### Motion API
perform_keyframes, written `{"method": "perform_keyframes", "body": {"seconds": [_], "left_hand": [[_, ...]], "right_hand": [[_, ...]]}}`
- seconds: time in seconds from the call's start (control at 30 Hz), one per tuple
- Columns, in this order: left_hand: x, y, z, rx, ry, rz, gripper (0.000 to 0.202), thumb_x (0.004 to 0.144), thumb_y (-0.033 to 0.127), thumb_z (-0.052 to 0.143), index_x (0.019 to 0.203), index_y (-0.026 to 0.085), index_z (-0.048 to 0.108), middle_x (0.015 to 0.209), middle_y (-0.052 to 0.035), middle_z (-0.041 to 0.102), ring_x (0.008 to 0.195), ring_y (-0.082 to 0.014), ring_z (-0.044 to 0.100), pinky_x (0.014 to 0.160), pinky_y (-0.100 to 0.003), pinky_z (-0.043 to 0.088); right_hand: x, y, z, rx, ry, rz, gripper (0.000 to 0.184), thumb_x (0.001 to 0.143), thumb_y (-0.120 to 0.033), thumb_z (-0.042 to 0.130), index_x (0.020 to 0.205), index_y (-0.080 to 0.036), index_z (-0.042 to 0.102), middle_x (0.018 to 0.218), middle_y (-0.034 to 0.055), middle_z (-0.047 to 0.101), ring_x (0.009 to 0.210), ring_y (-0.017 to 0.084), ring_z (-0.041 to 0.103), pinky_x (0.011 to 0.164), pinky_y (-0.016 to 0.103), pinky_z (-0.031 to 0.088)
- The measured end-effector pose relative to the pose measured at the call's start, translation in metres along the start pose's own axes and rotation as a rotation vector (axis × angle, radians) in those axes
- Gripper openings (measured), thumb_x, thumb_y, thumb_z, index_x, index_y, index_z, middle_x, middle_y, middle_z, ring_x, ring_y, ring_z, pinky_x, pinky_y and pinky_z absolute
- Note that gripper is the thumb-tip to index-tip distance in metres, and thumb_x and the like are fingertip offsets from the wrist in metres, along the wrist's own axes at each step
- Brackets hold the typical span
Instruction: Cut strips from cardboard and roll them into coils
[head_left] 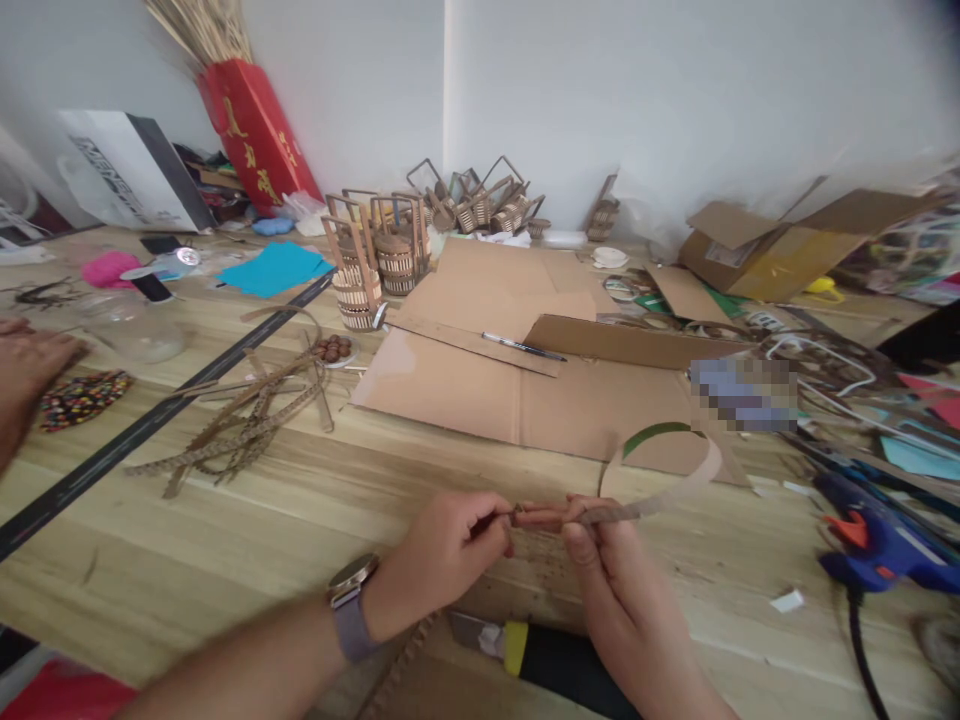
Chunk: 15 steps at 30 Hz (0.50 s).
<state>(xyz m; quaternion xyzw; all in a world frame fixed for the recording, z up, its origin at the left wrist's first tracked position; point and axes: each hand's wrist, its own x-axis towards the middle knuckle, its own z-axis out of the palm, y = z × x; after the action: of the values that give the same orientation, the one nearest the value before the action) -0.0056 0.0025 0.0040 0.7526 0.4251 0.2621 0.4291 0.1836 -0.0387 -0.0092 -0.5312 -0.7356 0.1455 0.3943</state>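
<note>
Near the table's front edge, my left hand (457, 548) wears a wristwatch (352, 578) and pinches something small and dark at its fingertips, too small to make out. Close by on the right, my right hand (626, 580) has thumb and fingers closed on a thin strip (697, 478), which curls up into a loop with a green face on its inside. The fingertips of both hands almost meet. Under my right forearm lies a utility knife (555, 655) with a black and yellow handle, partly covered. A patterned brown strip (401, 665) runs beneath my left wrist.
Flattened cardboard (450, 395) carries a pen (525, 347). Small woven baskets (356, 290) stand behind. Loose strips (247, 425) and a dish of brown beads (334, 349) lie left. Another person's hand (30, 365) is beside colourful beads (86, 398). A blue glue gun (877, 530) lies right.
</note>
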Motion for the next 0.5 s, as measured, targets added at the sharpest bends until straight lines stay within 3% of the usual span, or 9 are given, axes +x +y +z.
{"method": "perform_keyframes", "body": {"seconds": [0.27, 0.4, 0.5], "left_hand": [[-0.002, 0.004, 0.0, -0.005, -0.024, -0.002, 0.026, 0.09, 0.022, 0.047, 0.071, 0.015, 0.064, 0.059, 0.0031, 0.057, 0.054, -0.0093, 0.048, 0.051, -0.02, 0.028], [-0.003, 0.004, 0.0, -0.015, -0.021, 0.0, 0.029, 0.092, 0.024, 0.046, 0.072, 0.015, 0.064, 0.061, 0.0027, 0.059, 0.055, -0.0093, 0.049, 0.052, -0.02, 0.029], [-0.002, 0.003, -0.001, -0.011, -0.009, -0.014, 0.029, 0.093, 0.025, 0.045, 0.072, 0.016, 0.064, 0.064, 0.0012, 0.064, 0.057, -0.01, 0.052, 0.053, -0.02, 0.032]], "right_hand": [[0.003, -0.004, -0.001, 0.108, -0.012, 0.105, 0.02, 0.098, -0.032, 0.04, 0.094, -0.024, 0.058, 0.089, 0.0063, 0.069, 0.082, 0.021, 0.068, 0.065, 0.029, 0.053], [0.009, -0.009, -0.004, 0.22, 0.094, 0.206, 0.024, 0.097, -0.038, 0.042, 0.083, -0.025, 0.055, 0.077, 0.0042, 0.068, 0.076, 0.021, 0.065, 0.062, 0.03, 0.05], [0.013, -0.007, -0.007, 0.277, 0.189, 0.265, 0.023, 0.096, -0.039, 0.043, 0.081, -0.025, 0.052, 0.083, 0.005, 0.07, 0.078, 0.021, 0.064, 0.068, 0.032, 0.05]]}}
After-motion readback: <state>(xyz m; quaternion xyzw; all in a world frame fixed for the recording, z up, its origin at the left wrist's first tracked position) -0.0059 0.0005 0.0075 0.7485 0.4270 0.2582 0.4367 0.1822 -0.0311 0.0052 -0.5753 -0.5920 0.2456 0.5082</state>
